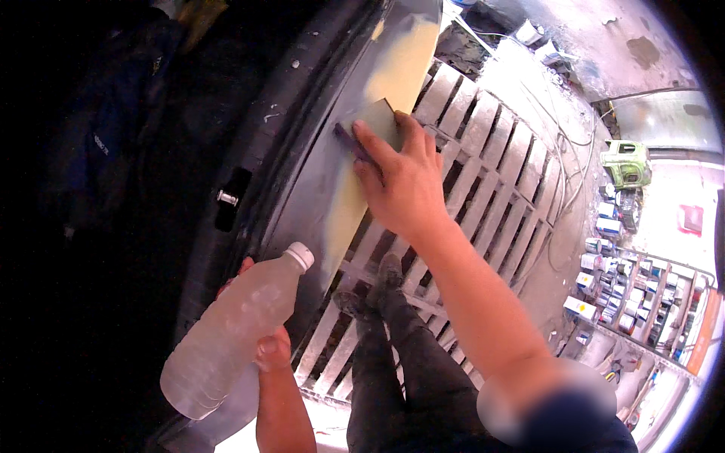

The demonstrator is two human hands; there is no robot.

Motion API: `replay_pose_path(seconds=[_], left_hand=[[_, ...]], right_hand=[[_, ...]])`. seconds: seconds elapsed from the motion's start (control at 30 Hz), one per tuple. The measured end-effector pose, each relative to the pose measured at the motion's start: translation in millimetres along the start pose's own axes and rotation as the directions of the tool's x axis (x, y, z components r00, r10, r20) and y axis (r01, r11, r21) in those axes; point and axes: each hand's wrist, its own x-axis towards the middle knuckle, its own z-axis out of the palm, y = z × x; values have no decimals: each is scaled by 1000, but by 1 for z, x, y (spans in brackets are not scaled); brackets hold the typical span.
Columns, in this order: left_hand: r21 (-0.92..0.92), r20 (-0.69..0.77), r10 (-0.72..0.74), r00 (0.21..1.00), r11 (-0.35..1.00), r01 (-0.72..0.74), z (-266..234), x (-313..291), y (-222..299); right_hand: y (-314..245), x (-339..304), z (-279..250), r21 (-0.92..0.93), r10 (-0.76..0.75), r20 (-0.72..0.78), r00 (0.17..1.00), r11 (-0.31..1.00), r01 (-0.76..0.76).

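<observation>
My right hand [400,177] presses a flat beige sanding sheet on a dark block [375,121] against a grey car body panel [317,181], on a pale yellow filler patch [400,68] that runs along the panel. My left hand [264,343] holds a clear plastic bottle [226,332] with a white cap, tilted so the cap points up toward the panel. The bottle looks cloudy with liquid inside. My legs in dark trousers and my shoes [377,291] stand below on a slatted floor.
A white slatted floor grate [483,174] lies under the panel. The black wheel arch [226,151] curves along the left. Shelves with many paint cans [627,279] stand at the right, with a green object [627,162] above them. Cables trail over the floor.
</observation>
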Motion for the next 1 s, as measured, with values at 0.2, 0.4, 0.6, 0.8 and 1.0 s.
replay_pose_path(seconds=[0.2, 0.4, 0.6, 0.8, 1.0], left_hand=[[-6, -16, -93, 996, 996, 93, 1, -11, -13], [-139, -46, -249, 967, 960, 241, -6, -15, -12], [-450, -106, -68, 992, 893, 13, 13, 8, 10], [-248, -4, -60, 998, 967, 57, -2, -1, -2], [-198, -19, -83, 996, 977, 77, 0, -3, 2]], right_hand=[[-34, -96, -16, 86, -128, 306, 944, 991, 106], [14, 31, 0, -52, 51, 80, 995, 998, -47], [-4, -6, -2, -38, 20, 168, 986, 999, -13], [0, -27, -8, 26, -107, 168, 980, 994, 104], [45, 71, 3, -105, 68, -6, 998, 992, -68]])
